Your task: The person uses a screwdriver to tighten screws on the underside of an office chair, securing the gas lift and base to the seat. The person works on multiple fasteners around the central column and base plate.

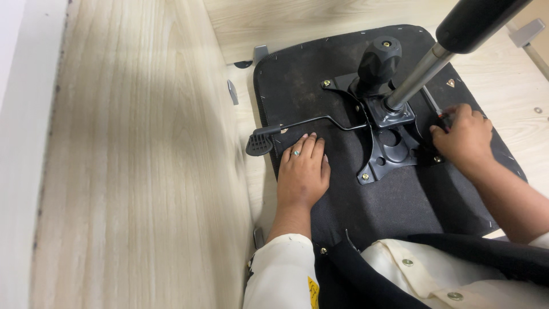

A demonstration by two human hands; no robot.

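left hand [302, 171] pressed flat on upturned chair seat [320, 86], right hand [464, 137] clamped on screwdriver [433, 103] beside metal mounting plate [392, 143]; likely heavy, rigid, best gripped by seat edges.

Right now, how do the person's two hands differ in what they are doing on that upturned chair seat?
The left hand lies flat and open on the black seat underside; the right hand is curled around a small tool beside the metal plate. The left wears a ring; the right shows none. Both rest on the seat.

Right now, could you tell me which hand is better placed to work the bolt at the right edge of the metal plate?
The right hand: it holds a screwdriver beside that bolt. The left hand lies flat on the seat underside.
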